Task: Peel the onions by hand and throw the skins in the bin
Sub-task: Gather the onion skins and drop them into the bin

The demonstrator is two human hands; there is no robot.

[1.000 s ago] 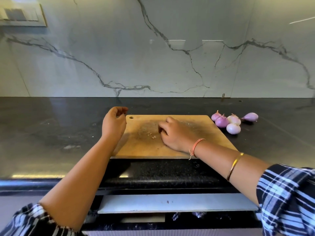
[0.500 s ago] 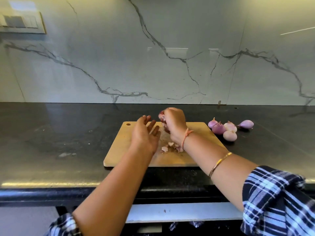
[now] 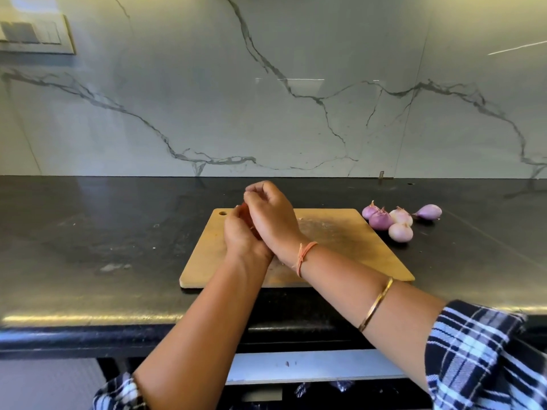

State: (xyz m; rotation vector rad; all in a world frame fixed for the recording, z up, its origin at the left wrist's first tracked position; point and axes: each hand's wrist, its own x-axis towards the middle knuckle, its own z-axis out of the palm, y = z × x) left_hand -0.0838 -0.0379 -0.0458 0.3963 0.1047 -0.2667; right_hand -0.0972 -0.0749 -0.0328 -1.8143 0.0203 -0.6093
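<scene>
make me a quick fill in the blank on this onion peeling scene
1. The onions lie on the counter, to the ___ of the cutting board.
2. The group holds ___ onions.
3. The left hand, cupping reddish skins, touches the right hand above the ___.
4. The board's hole is at its far ___ corner.
Missing: right, five, board, left.

The left sleeve [image 3: 118, 395] and right sleeve [image 3: 485, 350] are dark blue plaid with white lines. The right arm wears an orange thread [image 3: 305, 255] and a gold bangle [image 3: 376, 304].
</scene>
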